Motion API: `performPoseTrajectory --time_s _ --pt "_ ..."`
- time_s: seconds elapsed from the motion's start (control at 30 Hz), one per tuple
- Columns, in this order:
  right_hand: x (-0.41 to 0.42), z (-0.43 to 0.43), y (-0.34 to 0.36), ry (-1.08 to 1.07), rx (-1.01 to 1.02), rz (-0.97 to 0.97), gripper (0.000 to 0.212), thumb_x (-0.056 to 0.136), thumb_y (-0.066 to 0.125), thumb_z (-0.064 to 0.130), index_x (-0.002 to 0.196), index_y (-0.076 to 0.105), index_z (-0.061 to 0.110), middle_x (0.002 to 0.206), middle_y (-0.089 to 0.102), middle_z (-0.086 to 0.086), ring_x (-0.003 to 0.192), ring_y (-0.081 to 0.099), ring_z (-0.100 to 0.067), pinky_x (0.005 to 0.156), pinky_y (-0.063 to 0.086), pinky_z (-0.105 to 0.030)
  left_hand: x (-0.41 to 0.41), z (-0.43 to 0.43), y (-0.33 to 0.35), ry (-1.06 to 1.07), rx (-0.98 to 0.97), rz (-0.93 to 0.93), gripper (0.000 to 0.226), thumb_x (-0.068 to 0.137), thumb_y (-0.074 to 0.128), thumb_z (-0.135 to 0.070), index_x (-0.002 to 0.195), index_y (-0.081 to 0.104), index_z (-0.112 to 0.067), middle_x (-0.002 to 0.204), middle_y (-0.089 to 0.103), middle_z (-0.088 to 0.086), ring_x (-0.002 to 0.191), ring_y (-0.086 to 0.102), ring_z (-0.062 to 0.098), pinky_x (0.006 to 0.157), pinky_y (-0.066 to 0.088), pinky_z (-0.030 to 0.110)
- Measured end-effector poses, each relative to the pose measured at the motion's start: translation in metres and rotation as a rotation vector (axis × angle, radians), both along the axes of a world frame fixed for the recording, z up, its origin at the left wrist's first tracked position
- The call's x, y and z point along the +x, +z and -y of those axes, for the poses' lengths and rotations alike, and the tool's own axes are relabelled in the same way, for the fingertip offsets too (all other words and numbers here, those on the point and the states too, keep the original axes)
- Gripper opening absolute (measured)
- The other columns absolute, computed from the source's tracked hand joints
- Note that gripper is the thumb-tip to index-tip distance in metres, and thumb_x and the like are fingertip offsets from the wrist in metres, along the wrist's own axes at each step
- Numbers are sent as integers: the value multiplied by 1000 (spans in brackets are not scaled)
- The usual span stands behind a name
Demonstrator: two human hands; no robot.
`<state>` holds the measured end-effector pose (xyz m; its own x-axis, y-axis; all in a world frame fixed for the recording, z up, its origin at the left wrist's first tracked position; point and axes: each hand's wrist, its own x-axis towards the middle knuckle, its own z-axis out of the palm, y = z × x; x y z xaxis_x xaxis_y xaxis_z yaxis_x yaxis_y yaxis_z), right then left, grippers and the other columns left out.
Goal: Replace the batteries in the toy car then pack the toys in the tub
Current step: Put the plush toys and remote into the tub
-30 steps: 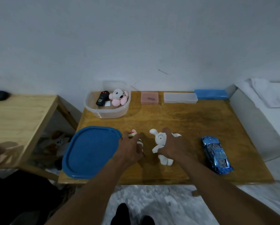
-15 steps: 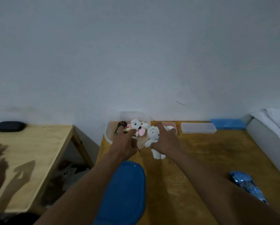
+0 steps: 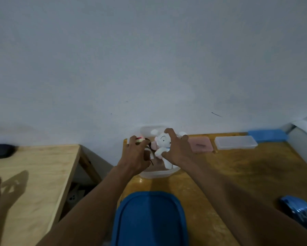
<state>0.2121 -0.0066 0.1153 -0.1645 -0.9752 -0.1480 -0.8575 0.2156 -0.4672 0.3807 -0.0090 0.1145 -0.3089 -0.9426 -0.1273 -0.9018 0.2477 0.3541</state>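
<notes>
Since half a second ago both hands have carried their toys forward and now hang over the open tub, where before they were just short of its near rim. Nearest the camera the blue lid (image 3: 150,219) lies flat on the table (image 3: 238,174), and the blue toy car (image 3: 299,213) sits well apart at the right edge, not yet packed. Further on, the left hand (image 3: 135,157) is curled closed around a small pink and white toy (image 3: 139,139) that peeks out above the knuckles; a thin dark cord hangs under it. The right hand (image 3: 175,150) has its fingers spread loosely around the white bunny plush (image 3: 162,144), thumb under its body, and the bunny's feet hang just inside the clear tub (image 3: 158,174). A pink plush shows between the hands in the tub, mostly hidden. Beyond, against the wall, lie a pink case (image 3: 200,144), a clear case (image 3: 236,142) and a blue case (image 3: 267,134).

To do this step well, lower both toys below the rim before opening the fingers, set the bunny to the right side so it does not ride up on the pink plush, and leave room for the car, so the lid can close flat
</notes>
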Motion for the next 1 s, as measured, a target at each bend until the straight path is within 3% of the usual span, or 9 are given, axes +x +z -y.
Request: performPoseTrajectory --time_s 0.07,0.2,0.43,0.63,0.73,0.87,1.0 --pt "1 9 -7 15 17 -2 71 74 73 35 128 28 43 121 39 -19 101 49 -35 83 50 -38 -2 9 -8 3 8 -11 73 76 74 -31 141 42 -25 146 28 16 131 37 34 112 33 45" --pt "3 20 -25 46 83 -32 68 78 71 33 130 29 43 122 37 -18 85 46 -30 60 38 -27 -5 22 -23 -42 66 5 73 74 75 -28 140 44 -23 149 24 14 131 39 36 111 36 44" --pt "0 25 -60 101 211 12 83 76 75 32 141 24 40 139 31 -17 103 47 -31 71 39 -29 -6 34 -49 -88 218 113 79 77 76 -31 145 36 -25 151 26 13 127 41 38 110 37 41" --pt "1 30 -67 104 206 31 71 78 77 27 136 35 34 123 50 -17 97 55 -30 70 44 -30 -8 40 -58 -109 229 71 69 82 69 -39 144 42 -25 151 27 14 128 41 37 111 36 40" --pt "2 30 -68 108 204 30 67 80 75 21 135 36 32 121 52 -18 99 56 -32 72 46 -32 -6 43 -57 -138 216 8 56 86 64 -29 140 49 -25 149 34 13 124 48 33 108 40 37" --pt "4 29 -69 98 213 13 70 81 74 20 137 33 31 124 47 -21 105 54 -35 77 49 -37 -7 42 -60 -123 180 27 75 83 71 -25 147 31 -20 148 28 15 121 51 33 102 45 36" --pt "5 30 -69 91 211 20 67 82 73 19 135 33 31 125 44 -22 103 53 -35 77 49 -37 -11 43 -64 -89 190 52 82 79 75 -24 146 28 -16 148 28 14 121 49 32 99 45 36"
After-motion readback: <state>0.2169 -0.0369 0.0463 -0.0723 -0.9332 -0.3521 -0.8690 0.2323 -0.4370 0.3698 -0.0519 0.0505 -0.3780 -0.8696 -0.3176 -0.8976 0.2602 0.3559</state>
